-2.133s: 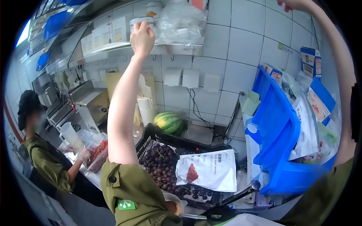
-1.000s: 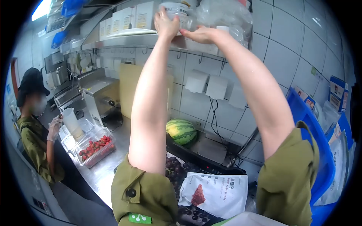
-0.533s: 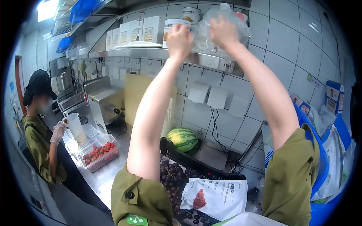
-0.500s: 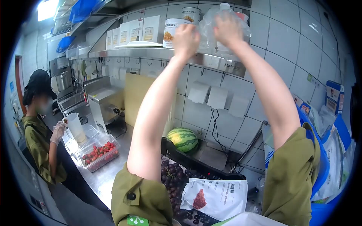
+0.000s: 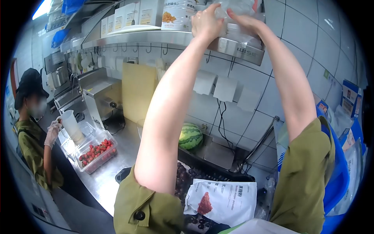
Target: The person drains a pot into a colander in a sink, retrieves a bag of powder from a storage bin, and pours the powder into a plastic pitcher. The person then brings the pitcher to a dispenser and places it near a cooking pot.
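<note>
Both of my arms reach up to the steel shelf (image 5: 136, 36). My left hand (image 5: 207, 22) is closed at the near edge of a clear plastic bag (image 5: 237, 33), just right of a white can with a food picture (image 5: 174, 15). On the bag's other side, my right hand (image 5: 245, 20) has its fingers pressed against the plastic, thumb towards the left hand. White and clear items show inside the bag. Below the arms, a white pouch of brown sugar powder (image 5: 224, 201) lies on dark grapes (image 5: 183, 175) in a black crate (image 5: 218, 171).
A watermelon (image 5: 190, 136) sits behind the crate. At the left, a co-worker (image 5: 33, 132) wearing clear gloves stands by a box of strawberries (image 5: 95, 154) and a jug (image 5: 71, 126). A blue bin (image 5: 337, 171) with packages is at the right. White boxes (image 5: 150, 15) line the shelf.
My left hand has moved right, from the white can to the clear bag. My right hand stays at the bag, lower on it. The view has shifted, with the shelf now closer.
</note>
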A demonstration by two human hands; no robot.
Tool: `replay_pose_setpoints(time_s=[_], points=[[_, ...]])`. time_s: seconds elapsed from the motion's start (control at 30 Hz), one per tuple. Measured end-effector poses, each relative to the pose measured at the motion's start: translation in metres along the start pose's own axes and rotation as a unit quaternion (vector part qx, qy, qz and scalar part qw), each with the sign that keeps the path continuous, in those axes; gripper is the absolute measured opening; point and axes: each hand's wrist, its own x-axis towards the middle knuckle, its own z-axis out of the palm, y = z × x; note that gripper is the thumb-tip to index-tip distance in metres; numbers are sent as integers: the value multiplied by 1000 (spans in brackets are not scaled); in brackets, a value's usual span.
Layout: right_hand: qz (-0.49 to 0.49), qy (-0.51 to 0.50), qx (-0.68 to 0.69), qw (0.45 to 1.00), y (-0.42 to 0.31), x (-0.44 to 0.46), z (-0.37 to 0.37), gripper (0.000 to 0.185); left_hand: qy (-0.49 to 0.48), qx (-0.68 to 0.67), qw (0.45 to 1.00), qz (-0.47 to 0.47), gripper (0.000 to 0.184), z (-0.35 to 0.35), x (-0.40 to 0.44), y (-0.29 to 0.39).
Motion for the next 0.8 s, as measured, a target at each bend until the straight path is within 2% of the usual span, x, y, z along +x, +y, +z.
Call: replay_pose_setpoints(time_s=[0.07, 0.13, 0.17, 0.2, 0.23, 0.27, 0.3, 0.37, 0.47, 0.5, 0.57, 0.6, 0.63, 0.67, 0.7, 0.73, 0.77, 0.8], points=[[-28, -1, 45, 999, 1, -4, 8, 87, 14, 8, 1000, 23, 37, -3, -1, -3], [-103, 37, 124, 986, 4, -14, 13, 84, 5, 24, 999, 26, 35, -4, -3, -2], [-112, 88, 28, 989, -14, -18, 14, 80, 10, 47, 999, 24, 32, -4, -4, 0], [65, 116, -105, 986, -21, -31, 6, 74, 1, 43, 999, 1, 30, -4, -3, 1], [44, 173, -199, 964, -35, -47, 6, 71, -13, 41, 999, -24, 29, -6, -4, 3], [24, 227, -289, 930, -40, -55, 6, 69, -29, 38, 998, -49, 27, -6, -6, 5], [-89, 327, -351, 873, -35, -48, 3, 67, -28, 35, 998, -42, 27, -6, -5, 5], [-308, 488, -437, 690, -21, -28, 0, 64, -29, 34, 999, -31, 26, -6, -6, 0], [-188, 318, -449, 813, -21, -12, -9, 71, -21, 46, 999, -6, 33, -4, -6, -4], [-135, 169, -337, 916, -23, -9, -18, 71, -26, 46, 999, -7, 35, -6, -6, -7], [-60, 133, -283, 948, -24, -7, -10, 72, -38, 38, 999, -7, 39, -4, -4, -6], [-17, 116, -255, 960, -20, -8, -8, 73, -5, 60, 998, 32, 40, -2, -5, -5], [-39, 91, -224, 970, -18, -16, -6, 76, 27, 81, 994, 70, 41, 0, -8, -6], [-22, 60, -164, 984, -12, -15, -2, 75, 58, 100, 987, 108, 41, -3, -10, -2], [-1, 31, -105, 994, -7, -16, 1, 74, 52, 201, 959, 193, 44, -8, -13, 2], [-46, 69, -104, 991, -4, -16, 9, 72, 0, 210, 950, 231, 44, 1, -8, -9], [-86, 114, -109, 984, 4, -12, 16, 71, -95, 150, 972, 153, 43, -2, -3, -6], [-134, 136, -205, 960, 22, 28, 16, 68, -94, 128, 974, 159, 47, 4, -1, -14]])
